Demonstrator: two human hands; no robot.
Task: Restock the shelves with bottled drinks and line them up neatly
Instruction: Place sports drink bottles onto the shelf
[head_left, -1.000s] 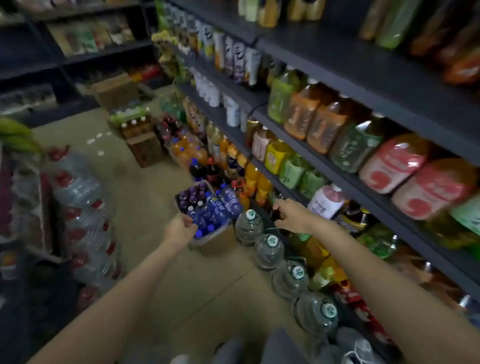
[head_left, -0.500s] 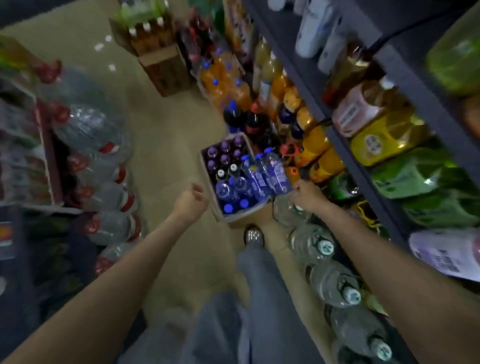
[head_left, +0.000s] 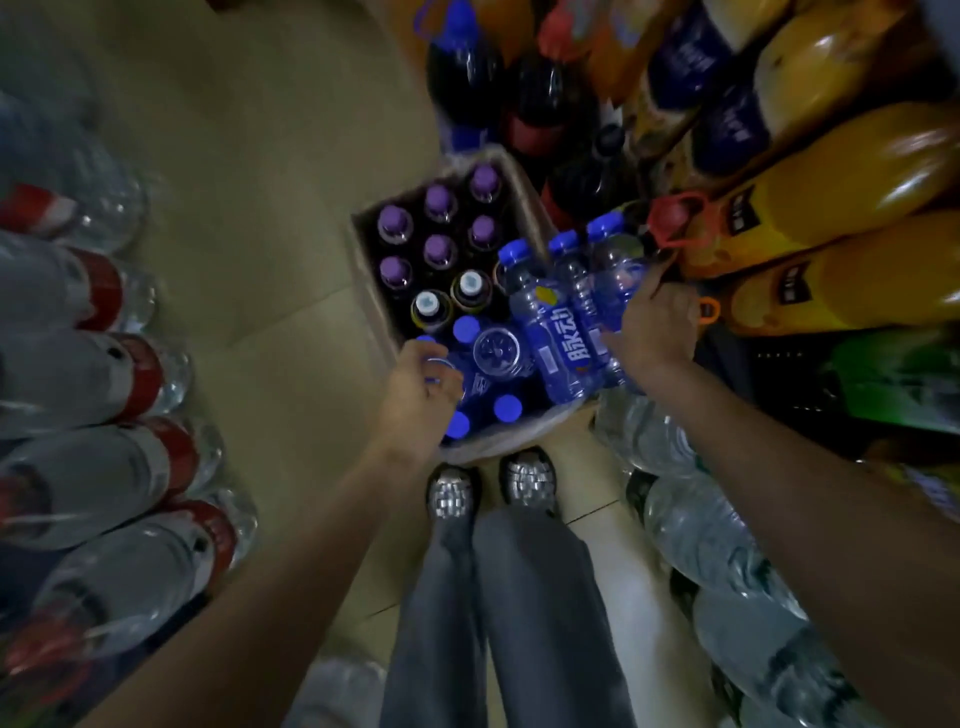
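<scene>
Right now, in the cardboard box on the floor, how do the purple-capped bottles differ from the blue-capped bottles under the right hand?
The purple-capped bottles stand upright in rows; the blue-capped bottles lie tilted across the box's right edge. The purple-capped ones look dark; the blue-capped ones are clear with blue labels. No hand touches the purple-capped ones; the right hand rests on the blue-capped ones. Both kinds are small bottles in one cardboard box.

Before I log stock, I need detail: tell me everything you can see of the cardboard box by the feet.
The open brown cardboard box stands on the tan floor just ahead of the shoes. Purple-capped dark bottles stand upright at its far end and blue-capped bottles at its near end. Clear blue-labelled bottles lie tilted over its right edge. The left hand reaches in.
</scene>
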